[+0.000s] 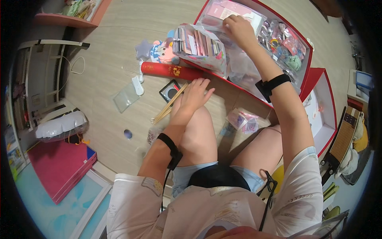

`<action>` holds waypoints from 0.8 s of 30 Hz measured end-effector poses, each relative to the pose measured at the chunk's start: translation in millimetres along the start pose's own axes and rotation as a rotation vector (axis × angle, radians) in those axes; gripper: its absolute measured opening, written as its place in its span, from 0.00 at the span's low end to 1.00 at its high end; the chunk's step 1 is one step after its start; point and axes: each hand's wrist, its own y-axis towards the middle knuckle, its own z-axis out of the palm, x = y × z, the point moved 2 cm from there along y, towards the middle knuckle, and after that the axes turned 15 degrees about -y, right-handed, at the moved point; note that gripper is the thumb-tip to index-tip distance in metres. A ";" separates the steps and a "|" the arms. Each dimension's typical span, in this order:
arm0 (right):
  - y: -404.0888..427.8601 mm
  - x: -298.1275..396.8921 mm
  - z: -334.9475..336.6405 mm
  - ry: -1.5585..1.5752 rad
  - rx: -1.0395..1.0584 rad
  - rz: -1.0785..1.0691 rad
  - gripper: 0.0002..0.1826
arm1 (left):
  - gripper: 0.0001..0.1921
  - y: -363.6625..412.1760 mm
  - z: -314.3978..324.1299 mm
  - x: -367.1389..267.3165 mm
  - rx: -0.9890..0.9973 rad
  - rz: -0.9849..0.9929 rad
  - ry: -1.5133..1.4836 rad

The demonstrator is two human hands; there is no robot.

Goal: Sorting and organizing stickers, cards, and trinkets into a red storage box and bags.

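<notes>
Reaching into a large red box (279, 112), my right hand (241, 32) has its fingers curled down at clear plastic packaging beside a pink-and-white package (222, 12). Its fingertips are partly hidden, so a grip is uncertain. My left hand (195, 94) rests by my knee with fingers spread, holding nothing. Under and beside it lie thin wooden sticks (168, 107) and a small black-framed case (164, 89). A red cylindrical tube (173, 70) with gold writing is just beyond its fingertips. A flowered plastic bag (220, 61) full of upright cards (197, 41) leans at the box's near-left corner.
Clear bags of small trinkets (286, 44) fill the box's right side. A red-edged white lid or box (325, 119) stands at right. On the floor lie small plastic packets (244, 121), a clear case (126, 97), a cartoon cutout (164, 52) and a magenta folded box (62, 167).
</notes>
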 end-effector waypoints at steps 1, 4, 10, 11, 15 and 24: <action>1.2 5.6 1.3 0.021 -0.040 -0.073 0.10 | 0.17 0.0 -0.3 1.3 -0.024 0.015 -0.005; -3.0 13.8 10.0 -0.124 0.120 -0.016 0.08 | 0.17 0.6 0.6 1.3 -0.024 0.013 -0.023; -0.6 9.4 16.3 0.115 0.158 0.230 0.06 | 0.17 0.5 -2.8 0.5 -0.050 0.024 -0.032; -3.7 7.7 15.6 0.115 0.162 0.226 0.06 | 0.17 0.2 -2.5 0.3 -0.052 0.020 -0.035; -4.9 6.3 3.5 0.190 0.039 0.154 0.04 | 0.18 -0.9 -3.3 1.6 0.006 -0.050 -0.059; 6.6 -10.1 -22.3 0.288 -0.174 0.203 0.05 | 0.20 5.6 -2.4 -1.1 -0.038 -0.045 -0.013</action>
